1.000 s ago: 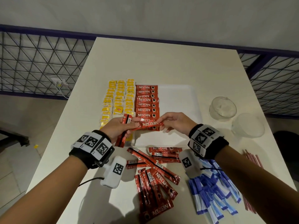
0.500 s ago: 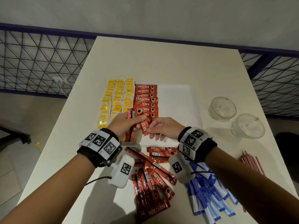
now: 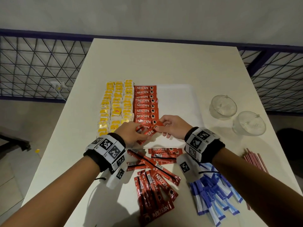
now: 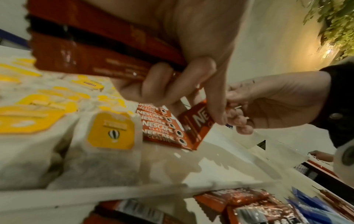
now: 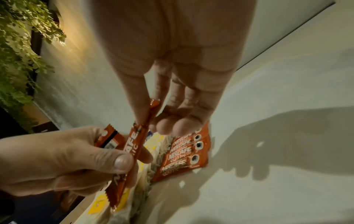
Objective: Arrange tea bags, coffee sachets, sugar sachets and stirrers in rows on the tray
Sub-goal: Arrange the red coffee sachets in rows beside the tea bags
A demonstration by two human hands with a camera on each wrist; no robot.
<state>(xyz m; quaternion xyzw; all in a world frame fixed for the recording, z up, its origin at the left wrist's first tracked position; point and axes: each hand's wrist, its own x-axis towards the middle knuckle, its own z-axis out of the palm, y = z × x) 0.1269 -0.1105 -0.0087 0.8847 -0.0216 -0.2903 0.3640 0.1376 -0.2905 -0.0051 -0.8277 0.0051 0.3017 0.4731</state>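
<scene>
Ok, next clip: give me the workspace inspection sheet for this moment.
Surface: white table, white tray on it.
Job's things: tea bags and coffee row on tray; loose coffee sachets, blue sugar sachets, stirrers off tray.
Clutter: two glass bowls.
Hands: left hand grips spare sachets; right hand pinches a sachet with it.
Cables: wrist-camera lead.
Surroundings: wall, mesh railing.

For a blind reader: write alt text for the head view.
Both hands, left hand and right hand, pinch one coffee sachet over a white tray beside rows of coffee sachets and yellow tea bags.
</scene>
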